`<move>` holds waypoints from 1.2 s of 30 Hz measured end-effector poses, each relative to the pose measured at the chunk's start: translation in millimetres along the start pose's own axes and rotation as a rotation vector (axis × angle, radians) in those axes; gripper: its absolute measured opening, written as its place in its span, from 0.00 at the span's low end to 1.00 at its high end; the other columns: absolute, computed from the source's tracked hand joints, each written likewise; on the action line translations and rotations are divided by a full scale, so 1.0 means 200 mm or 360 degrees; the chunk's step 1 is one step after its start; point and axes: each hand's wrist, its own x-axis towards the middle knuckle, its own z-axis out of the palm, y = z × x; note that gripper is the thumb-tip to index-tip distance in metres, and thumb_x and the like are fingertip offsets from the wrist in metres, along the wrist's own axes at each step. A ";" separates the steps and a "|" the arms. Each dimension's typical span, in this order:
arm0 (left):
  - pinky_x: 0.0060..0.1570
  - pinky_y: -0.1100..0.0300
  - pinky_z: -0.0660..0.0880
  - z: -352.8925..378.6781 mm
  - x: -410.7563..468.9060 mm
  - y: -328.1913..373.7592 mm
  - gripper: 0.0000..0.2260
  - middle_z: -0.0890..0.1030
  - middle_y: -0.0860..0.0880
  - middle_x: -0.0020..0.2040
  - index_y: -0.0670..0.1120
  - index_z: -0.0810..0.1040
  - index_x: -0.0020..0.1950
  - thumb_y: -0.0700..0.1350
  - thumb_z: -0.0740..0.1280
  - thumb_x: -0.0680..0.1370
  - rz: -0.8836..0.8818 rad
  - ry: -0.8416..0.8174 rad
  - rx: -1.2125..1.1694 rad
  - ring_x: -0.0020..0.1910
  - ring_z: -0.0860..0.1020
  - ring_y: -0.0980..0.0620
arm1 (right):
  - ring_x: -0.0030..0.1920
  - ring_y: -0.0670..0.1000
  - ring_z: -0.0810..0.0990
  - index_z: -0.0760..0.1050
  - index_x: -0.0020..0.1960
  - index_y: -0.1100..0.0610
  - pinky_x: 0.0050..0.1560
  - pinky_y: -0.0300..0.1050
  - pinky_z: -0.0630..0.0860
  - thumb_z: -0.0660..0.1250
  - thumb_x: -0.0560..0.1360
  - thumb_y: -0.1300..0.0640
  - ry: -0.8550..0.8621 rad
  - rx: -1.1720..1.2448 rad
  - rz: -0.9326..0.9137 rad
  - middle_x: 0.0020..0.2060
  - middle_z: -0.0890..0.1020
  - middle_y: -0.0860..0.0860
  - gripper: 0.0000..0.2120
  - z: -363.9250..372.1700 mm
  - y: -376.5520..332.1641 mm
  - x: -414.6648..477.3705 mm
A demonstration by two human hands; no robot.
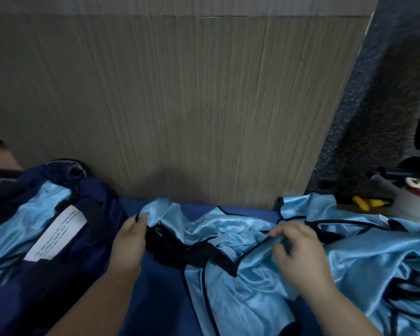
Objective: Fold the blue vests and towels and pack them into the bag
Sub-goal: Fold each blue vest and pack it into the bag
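Note:
A shiny light-blue vest [230, 270] with black trim and a black mesh strip lies crumpled on a dark-blue surface [160, 299] in front of me. My left hand [129, 241] pinches its upper left corner. My right hand [298, 248] grips a trimmed edge near the vest's middle. More light-blue vests [374, 251] lie heaped to the right. At the left sits a dark navy bag [92, 214], open, with light-blue fabric [32, 224] and a white label [56, 234] showing inside.
A wood-grain panel [180, 105] stands upright just behind the work surface. A dark speckled panel [374, 105] rises at the right. Beyond the vests at the far right are a white spool [415, 202] and a yellow-handled tool [364, 202].

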 end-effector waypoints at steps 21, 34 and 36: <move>0.54 0.71 0.68 0.22 -0.30 0.09 0.27 0.76 0.65 0.54 0.61 0.69 0.58 0.66 0.69 0.61 0.0510 -0.1219 0.0809 0.56 0.74 0.67 | 0.51 0.46 0.79 0.75 0.62 0.45 0.56 0.44 0.73 0.68 0.66 0.53 -0.1282 0.1338 0.0346 0.50 0.82 0.47 0.24 0.30 -0.25 -0.09; 0.48 0.77 0.68 0.06 -0.09 0.08 0.09 0.81 0.63 0.45 0.59 0.79 0.45 0.43 0.69 0.77 0.0575 -0.0761 0.1037 0.50 0.75 0.70 | 0.48 0.47 0.79 0.78 0.47 0.53 0.52 0.47 0.75 0.71 0.72 0.43 -0.0868 0.0022 0.0772 0.43 0.80 0.44 0.14 0.17 -0.02 0.04; 0.57 0.69 0.69 0.07 -0.08 0.06 0.12 0.80 0.63 0.48 0.61 0.78 0.44 0.41 0.68 0.77 0.0689 -0.0693 0.1150 0.53 0.75 0.65 | 0.37 0.46 0.77 0.77 0.36 0.54 0.49 0.50 0.77 0.72 0.74 0.48 -0.0860 0.0460 0.0846 0.32 0.79 0.44 0.12 0.19 -0.03 0.03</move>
